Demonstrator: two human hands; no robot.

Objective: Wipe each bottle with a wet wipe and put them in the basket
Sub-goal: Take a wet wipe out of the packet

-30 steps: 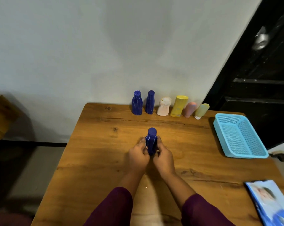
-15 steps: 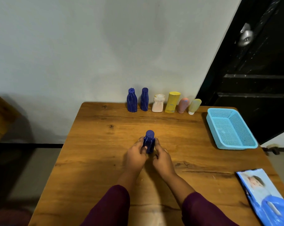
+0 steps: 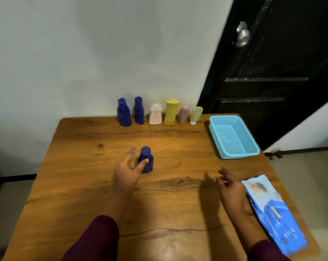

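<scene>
A: What is standing in the middle of the brown wooden counter (image 3: pixel 74 166)?

B: A small dark blue plastic bottle (image 3: pixel 146 160) is standing upright there. The left hand (image 3: pixel 126 174) is sitting right beside it, fingers spread open, with the thumb lying across the front of the bottle. It is not gripping it.

A: And the right hand (image 3: pixel 230 187)?

B: It is hovering open, holding nothing, near the right edge, just beside the flat blue pack of wet wipes (image 3: pixel 272 213).

A: Where is the basket?

B: The light blue plastic mesh basket (image 3: pixel 233 137) is sitting at the far right corner with nothing in it.

A: What is standing along the far edge?

B: Six bottles are lining up by the wall: two dark blue bottles (image 3: pixel 124 114), a pale pink one (image 3: pixel 155 116), a tall yellow one (image 3: pixel 171 112), a small brown-pink one (image 3: pixel 184 114) and a small yellow-green tube (image 3: pixel 195 114).
</scene>
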